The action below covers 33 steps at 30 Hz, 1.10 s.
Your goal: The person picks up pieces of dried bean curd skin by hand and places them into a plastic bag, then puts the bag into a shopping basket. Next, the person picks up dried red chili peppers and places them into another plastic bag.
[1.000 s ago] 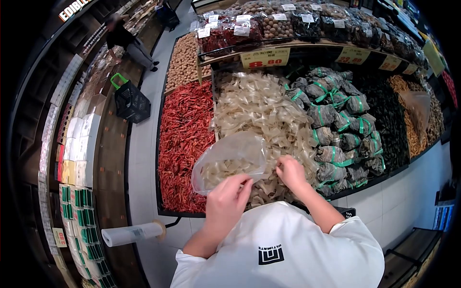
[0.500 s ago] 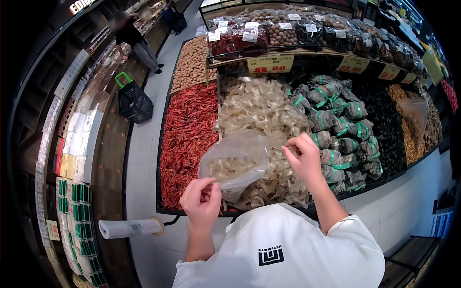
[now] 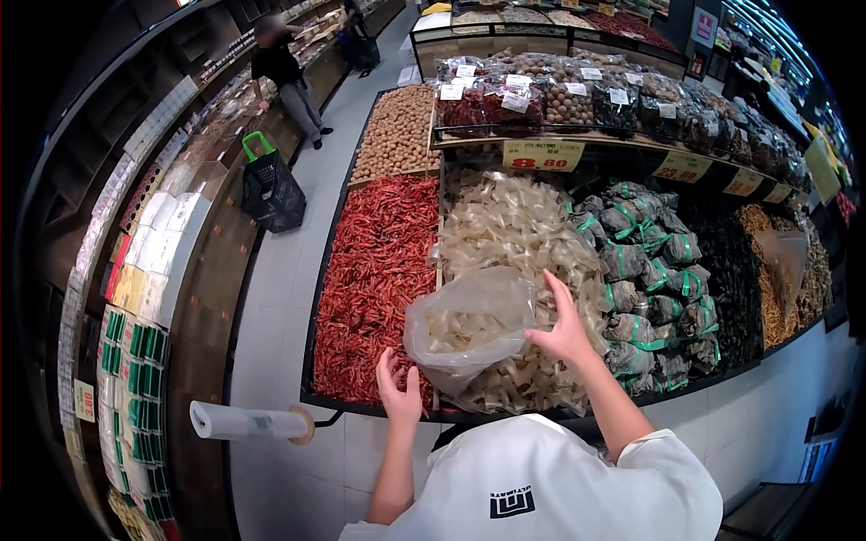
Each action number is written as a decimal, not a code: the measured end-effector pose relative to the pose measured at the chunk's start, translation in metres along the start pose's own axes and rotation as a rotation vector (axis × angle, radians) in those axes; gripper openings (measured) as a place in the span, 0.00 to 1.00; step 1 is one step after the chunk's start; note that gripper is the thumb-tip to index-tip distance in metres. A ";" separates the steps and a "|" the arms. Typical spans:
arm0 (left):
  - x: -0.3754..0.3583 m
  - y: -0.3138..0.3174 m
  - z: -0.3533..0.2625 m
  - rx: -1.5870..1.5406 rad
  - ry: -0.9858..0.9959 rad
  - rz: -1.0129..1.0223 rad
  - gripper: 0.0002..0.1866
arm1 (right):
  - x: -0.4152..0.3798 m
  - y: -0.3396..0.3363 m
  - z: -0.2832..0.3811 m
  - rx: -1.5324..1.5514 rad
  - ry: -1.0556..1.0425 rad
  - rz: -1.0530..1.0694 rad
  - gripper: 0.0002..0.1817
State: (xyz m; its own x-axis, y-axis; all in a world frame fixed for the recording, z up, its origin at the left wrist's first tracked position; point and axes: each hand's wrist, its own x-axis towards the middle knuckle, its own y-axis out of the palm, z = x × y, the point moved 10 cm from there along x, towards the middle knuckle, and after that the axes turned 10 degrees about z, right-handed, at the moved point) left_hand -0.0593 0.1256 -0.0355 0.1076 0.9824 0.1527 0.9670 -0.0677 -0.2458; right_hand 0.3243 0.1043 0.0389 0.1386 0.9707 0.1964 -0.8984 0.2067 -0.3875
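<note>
A clear plastic bag (image 3: 465, 361) rests on a heap of pale, translucent dried strips (image 3: 499, 206), its mouth spread wide and facing up. Strips of the same kind show inside it. On the bag's left, my left hand (image 3: 400, 389) is open with fingers and thumb apart, over the edge of the dried red chillies (image 3: 374, 261). My right hand (image 3: 568, 326) is open at the other side, forefinger stretched forward and thumb tip right at the bag's rim. Neither hand is closed on anything.
Grey bundles (image 3: 645, 261) tied with green ribbon fill the section on the right. Behind the strips stands a shelf of packaged goods with a price sign (image 3: 543, 156). A roll of plastic bags (image 3: 248, 422) sticks out at left. A basket (image 3: 273, 189) and a person (image 3: 287, 81) are in the aisle.
Both hands have opened, their fingers spreading apart. The left hand has come off the bag's near rim, and the right has moved in to its right side. The view has shifted.
</note>
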 end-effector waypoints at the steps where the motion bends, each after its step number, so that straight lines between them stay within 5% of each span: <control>1: 0.002 0.009 0.013 -0.016 0.016 0.072 0.35 | -0.001 0.015 -0.005 -0.035 -0.017 0.112 0.66; 3: 0.010 0.024 0.022 -0.080 0.085 0.136 0.37 | -0.002 0.051 -0.012 -0.076 -0.062 0.310 0.78; 6: 0.026 0.044 0.029 -0.193 0.042 0.162 0.39 | 0.000 0.092 0.006 -0.062 -0.036 0.421 0.79; 10: 0.031 0.047 0.012 0.012 0.129 0.195 0.39 | 0.013 0.137 0.000 -0.139 -0.197 0.296 0.45; 11: 0.031 0.047 0.018 -0.024 0.117 0.201 0.39 | 0.015 0.128 0.038 -0.179 -0.275 0.201 0.27; 20: 0.031 0.044 0.040 -0.430 -0.010 0.222 0.42 | 0.028 0.140 0.064 -0.075 -0.326 0.177 0.12; 27: 0.034 0.042 0.018 -0.617 0.003 0.285 0.43 | 0.036 0.142 0.060 0.106 -0.168 0.151 0.14; 33: 0.052 0.044 -0.037 -0.728 0.050 0.332 0.44 | 0.075 0.110 0.110 0.145 -0.308 0.125 0.15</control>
State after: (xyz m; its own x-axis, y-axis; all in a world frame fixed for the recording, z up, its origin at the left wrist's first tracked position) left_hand -0.0031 0.1675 -0.0031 0.4101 0.8830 0.2285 0.7884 -0.4691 0.3980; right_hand 0.1902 0.1865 0.1106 -0.0877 0.9004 0.4261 -0.9534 0.0482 -0.2980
